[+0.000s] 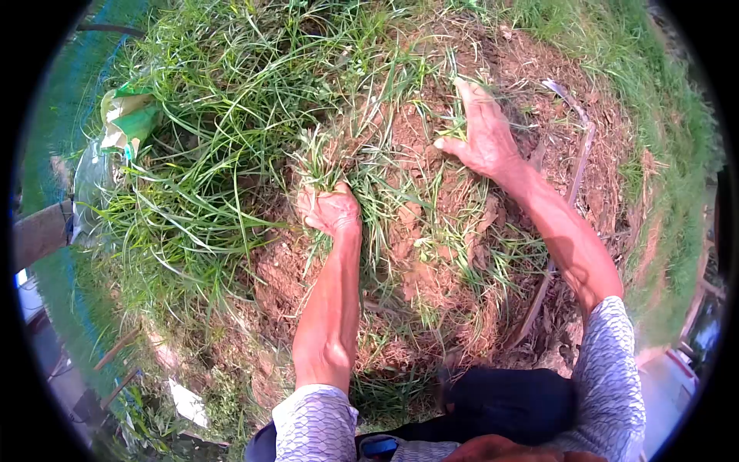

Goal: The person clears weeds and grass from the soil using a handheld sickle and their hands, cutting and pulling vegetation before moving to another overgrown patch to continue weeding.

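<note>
My left hand (331, 209) is closed around a bunch of grass (322, 165), its blades sticking up past the fist. Further forward and to the right, my right hand (486, 132) reaches over the soil with thumb and fingers apart. A few green blades (456, 123) show between its thumb and forefinger, and I see no grip on them. Reddish-brown soil (408, 219) with loose, scattered grass lies between the two hands. Tall green grass (208, 169) grows thickly to the left of my left hand.
A long dry stalk (583, 146) lies on the right side. At the upper left is a torn green-and-white plastic bag (127, 119), with a wooden post (42, 235) below it. Green netting (54, 177) runs along the left edge. A white scrap (188, 403) lies at the lower left.
</note>
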### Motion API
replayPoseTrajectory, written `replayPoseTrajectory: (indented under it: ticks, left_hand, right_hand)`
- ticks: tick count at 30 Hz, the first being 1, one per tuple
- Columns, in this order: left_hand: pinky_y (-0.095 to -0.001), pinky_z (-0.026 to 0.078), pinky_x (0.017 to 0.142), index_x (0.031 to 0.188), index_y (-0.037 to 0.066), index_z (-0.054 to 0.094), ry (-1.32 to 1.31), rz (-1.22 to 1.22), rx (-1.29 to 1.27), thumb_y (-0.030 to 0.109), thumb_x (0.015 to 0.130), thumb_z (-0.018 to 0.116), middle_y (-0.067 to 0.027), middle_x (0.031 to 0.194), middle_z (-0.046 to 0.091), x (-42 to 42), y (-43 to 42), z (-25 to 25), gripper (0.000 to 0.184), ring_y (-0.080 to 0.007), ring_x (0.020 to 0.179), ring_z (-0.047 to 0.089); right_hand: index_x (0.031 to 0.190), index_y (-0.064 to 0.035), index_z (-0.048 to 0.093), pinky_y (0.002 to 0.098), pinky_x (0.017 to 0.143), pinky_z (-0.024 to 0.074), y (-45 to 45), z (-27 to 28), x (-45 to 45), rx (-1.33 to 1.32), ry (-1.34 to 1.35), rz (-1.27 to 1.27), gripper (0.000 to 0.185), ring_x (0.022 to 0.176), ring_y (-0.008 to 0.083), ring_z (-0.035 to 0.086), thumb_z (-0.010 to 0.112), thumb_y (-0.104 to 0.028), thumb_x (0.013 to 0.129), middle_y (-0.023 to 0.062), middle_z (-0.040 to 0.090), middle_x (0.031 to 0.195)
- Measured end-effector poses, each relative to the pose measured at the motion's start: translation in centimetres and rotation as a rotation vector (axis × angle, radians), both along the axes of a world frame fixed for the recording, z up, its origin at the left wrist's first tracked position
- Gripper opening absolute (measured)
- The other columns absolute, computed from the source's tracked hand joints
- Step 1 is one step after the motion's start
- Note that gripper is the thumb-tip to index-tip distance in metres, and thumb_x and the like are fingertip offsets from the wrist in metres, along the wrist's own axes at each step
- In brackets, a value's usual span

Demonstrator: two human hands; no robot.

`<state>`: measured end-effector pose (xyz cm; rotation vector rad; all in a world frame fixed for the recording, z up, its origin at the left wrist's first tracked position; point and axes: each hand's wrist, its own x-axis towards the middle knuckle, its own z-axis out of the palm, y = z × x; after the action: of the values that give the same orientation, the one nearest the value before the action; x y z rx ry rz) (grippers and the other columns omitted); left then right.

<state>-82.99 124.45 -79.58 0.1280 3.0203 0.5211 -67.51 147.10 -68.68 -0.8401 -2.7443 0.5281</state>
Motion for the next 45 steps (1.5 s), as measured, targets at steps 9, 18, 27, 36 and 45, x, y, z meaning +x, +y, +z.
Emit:
replayPoseTrajectory:
  ticks: [9, 18, 27, 36, 45]
  left_hand:
    - [-0.0505, 0.038, 0.087, 0.106, 0.003, 0.059, 0.059, -0.092, -0.021, 0.033, 0.076, 0.058, -0.0163, 0.112, 0.055, -0.2, -0.7, -1.6, 0.042, -0.0344, 0.114, 0.046]
    - [-0.0482, 0.036, 0.090, 0.113, 0.004, 0.055, -0.109, -0.038, -0.063, 0.031, 0.061, 0.065, -0.0168, 0.114, 0.053, -0.4, -0.2, -0.2, 0.060, -0.0350, 0.117, 0.044]
    - [-0.0504, 0.032, 0.097, 0.127, 0.004, 0.051, -0.120, -0.087, -0.100, 0.040, 0.077, 0.057, -0.0197, 0.126, 0.051, -0.2, -0.4, -0.7, 0.063, -0.0359, 0.124, 0.041]
    - [-0.0500, 0.032, 0.100, 0.125, 0.001, 0.054, 0.001, -0.125, -0.182, 0.038, 0.082, 0.061, -0.0215, 0.123, 0.053, 0.0, -0.6, -1.6, 0.057, -0.0382, 0.120, 0.044]
    - [-0.0473, 0.035, 0.089, 0.113, 0.003, 0.056, -0.027, -0.147, -0.042, 0.032, 0.068, 0.064, -0.0164, 0.103, 0.054, -0.6, -0.9, -1.3, 0.054, -0.0343, 0.108, 0.047]
  right_hand:
    - [0.121, -0.0081, 0.055, 0.0528, 0.085, 0.0494, 4.2, -5.0, -15.5, 0.121, -0.355, -0.061, 0.047, 0.117, 0.0367, 0.054, 0.065, -0.036, 0.085, 0.0244, 0.060, 0.112]
    - [0.075, 0.0010, 0.050, 0.0390, 0.055, 0.0380, 3.6, -0.8, -8.7, -0.791, -0.576, 0.255, 0.049, 0.056, 0.0175, 0.044, 0.052, -0.044, 0.095, 0.0096, 0.044, 0.059]
    - [0.141, -0.0115, 0.039, 0.0501, 0.096, 0.0441, 11.4, -9.1, -20.5, 0.152, -0.240, -0.001, 0.069, 0.118, 0.0409, 0.050, 0.063, -0.044, 0.085, 0.0210, 0.051, 0.130]
    - [0.091, 0.0003, 0.062, 0.0457, 0.061, 0.0560, 5.2, -11.9, -24.3, 0.059, -0.282, 0.127, 0.019, 0.067, 0.0347, 0.068, 0.052, -0.014, 0.085, 0.0189, 0.064, 0.068]
    - [0.094, -0.0007, 0.065, 0.0436, 0.070, 0.0523, -4.1, -1.3, -8.8, -0.879, -0.611, 0.417, 0.031, 0.077, 0.0385, 0.066, 0.055, -0.030, 0.087, 0.0260, 0.062, 0.074]
